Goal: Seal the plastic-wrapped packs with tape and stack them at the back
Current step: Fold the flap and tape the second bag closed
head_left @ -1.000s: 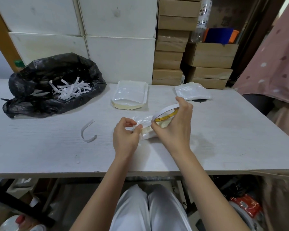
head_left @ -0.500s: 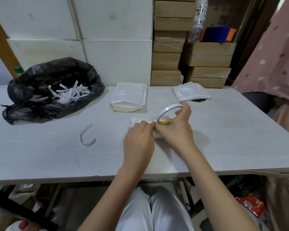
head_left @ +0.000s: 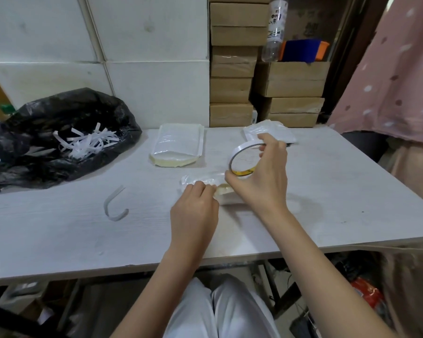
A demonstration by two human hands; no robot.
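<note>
Head view of a white table [head_left: 59, 240] at which a seated person works with two bare hands. The right hand [head_left: 261, 181] is closed around a tape roll [head_left: 244, 162], thumb at the roll's lower edge and fingers over its upper rim, so that the ring stands tilted on edge with its open centre facing the camera; the inner core shows yellow at the bottom. The left hand [head_left: 193, 211] lies palm down, fingers curled, with its fingertips [head_left: 203, 187] pressing on the near edge of a plastic-wrapped pack [head_left: 200, 179] that lies flat near the table's centre, directly below the roll. Whether tape runs from the roll to this pack cannot be told. At 12 o'clock from the pack, well apart from it and near the back edge, sits a stack of wrapped packs [head_left: 178, 147]. At 1 o'clock, partly behind the right hand's fingers, lies another wrapped pack [head_left: 279, 130]. At 9 o'clock, a curled white strip [head_left: 115, 206] lies loose on the surface. At 10 o'clock, a black bag [head_left: 59, 132] slumps open, with white paper strips [head_left: 83, 142] inside it. Behind the table stand white panels [head_left: 144, 69] and stacked cardboard boxes [head_left: 235, 76].
</note>
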